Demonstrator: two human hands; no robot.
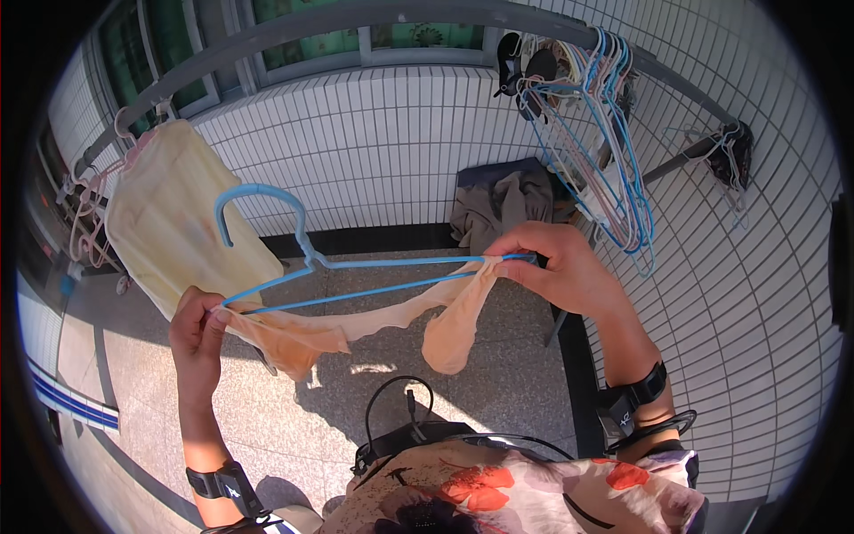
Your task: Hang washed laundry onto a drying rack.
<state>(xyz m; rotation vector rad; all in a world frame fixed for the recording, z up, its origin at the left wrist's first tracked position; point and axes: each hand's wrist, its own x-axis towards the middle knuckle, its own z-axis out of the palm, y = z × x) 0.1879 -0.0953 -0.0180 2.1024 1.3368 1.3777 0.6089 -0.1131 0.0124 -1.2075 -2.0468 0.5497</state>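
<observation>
A blue clothes hanger (393,263) is held level before me, its hook pointing up and left. A thin peach-coloured cloth, perhaps hosiery (451,342), is stretched along it and sags below the lower bar between the two ends. At the hanger's left end my left hand (199,320) pinches the cloth against the bar between thumb and fingers. My right hand (557,267) grips gathered cloth at the other end, with thumb and forefinger around the bar. The fabric's right part hangs down as a rounded, loose pouch.
A grey rail (373,19) arches overhead. From it hang a pale yellow garment (183,220) at left and several wire hangers (600,133) at right. Grey-brown cloth (504,200) lies by the white tiled wall (347,147). A black cable (400,379) loops near my waist.
</observation>
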